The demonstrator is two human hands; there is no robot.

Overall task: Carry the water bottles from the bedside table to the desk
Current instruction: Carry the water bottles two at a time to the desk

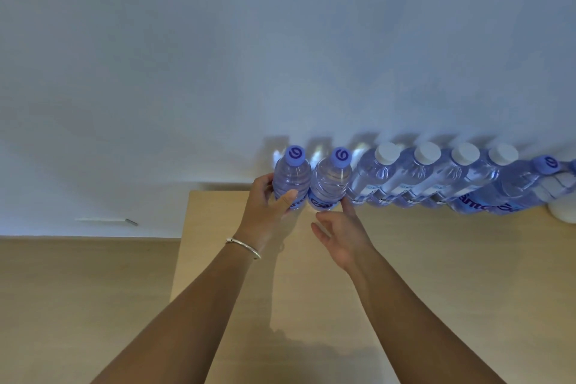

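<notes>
Left hand [268, 206] grips the end bottle [291, 179]; right hand [341, 232], fingers loose, touches its neighbour [328, 185].

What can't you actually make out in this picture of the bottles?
Head view only:
- Row of bottles: cut off by the right edge, so no full count.
- White object: cropped by that edge; unidentifiable.
- Labels: blurred, and partly covered on the leftmost bottle by the left hand.
- Right hand: contact with the second bottle unclear.
</notes>
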